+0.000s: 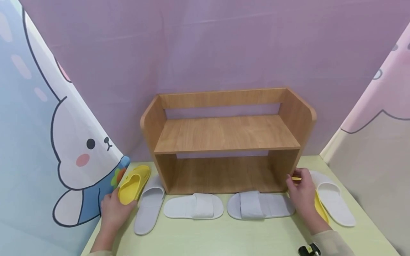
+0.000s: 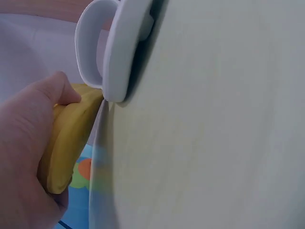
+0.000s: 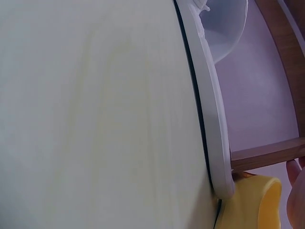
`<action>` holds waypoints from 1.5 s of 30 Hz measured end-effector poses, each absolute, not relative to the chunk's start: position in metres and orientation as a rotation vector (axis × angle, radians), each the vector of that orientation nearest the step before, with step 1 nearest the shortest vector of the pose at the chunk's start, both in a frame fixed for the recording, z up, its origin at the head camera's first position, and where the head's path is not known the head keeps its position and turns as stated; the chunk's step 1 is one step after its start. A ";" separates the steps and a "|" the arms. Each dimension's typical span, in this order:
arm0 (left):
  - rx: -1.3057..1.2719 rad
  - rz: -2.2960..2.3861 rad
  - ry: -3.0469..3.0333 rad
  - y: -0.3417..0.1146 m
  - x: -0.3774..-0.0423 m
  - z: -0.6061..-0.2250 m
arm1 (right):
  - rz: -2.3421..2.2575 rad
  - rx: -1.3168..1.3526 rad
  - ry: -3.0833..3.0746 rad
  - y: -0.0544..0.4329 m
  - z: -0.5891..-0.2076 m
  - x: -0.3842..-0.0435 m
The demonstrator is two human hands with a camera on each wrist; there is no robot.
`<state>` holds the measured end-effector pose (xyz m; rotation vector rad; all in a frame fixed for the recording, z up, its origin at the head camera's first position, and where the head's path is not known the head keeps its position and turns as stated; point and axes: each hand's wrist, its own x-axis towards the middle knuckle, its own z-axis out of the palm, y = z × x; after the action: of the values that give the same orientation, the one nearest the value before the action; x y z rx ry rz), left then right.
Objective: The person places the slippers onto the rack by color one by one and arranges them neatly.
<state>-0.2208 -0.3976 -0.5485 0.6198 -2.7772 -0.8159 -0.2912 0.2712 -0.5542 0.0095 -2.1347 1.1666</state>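
Observation:
At the far left, my left hand (image 1: 116,209) grips the heel end of a yellow slipper (image 1: 130,188). The left wrist view shows the thumb curled over the edge of this yellow slipper (image 2: 76,138). At the right, my right hand (image 1: 302,190) is bent over another yellow slipper (image 1: 321,209), beside the shelf's right side panel, and hides much of the slipper. In the right wrist view a gap shows between the right-hand fingers (image 3: 296,191) and the yellow slipper (image 3: 250,205). The wooden shelf (image 1: 227,133) stands between the hands with both levels bare.
A grey slipper (image 1: 150,206) lies beside the left yellow one. In front of the shelf lie a white slipper (image 1: 179,207) and another grey slipper (image 1: 277,205), both sideways. A second white slipper (image 1: 337,208) is at the far right. Printed and purple cloths (image 1: 221,46) surround the table.

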 end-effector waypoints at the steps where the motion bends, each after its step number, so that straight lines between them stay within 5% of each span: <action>1: 0.625 -0.809 -2.766 -0.397 -0.221 -0.547 | 1.170 0.009 -2.138 0.271 -0.554 -0.291; 45: 0.451 -0.850 -2.465 -0.343 -0.208 -0.457 | 1.187 0.007 -2.146 0.271 -0.551 -0.288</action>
<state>-0.2078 -0.3431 -0.4573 0.4507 -2.4652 -0.8501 -0.2878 0.2709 -0.5509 0.0066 -2.1464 1.1868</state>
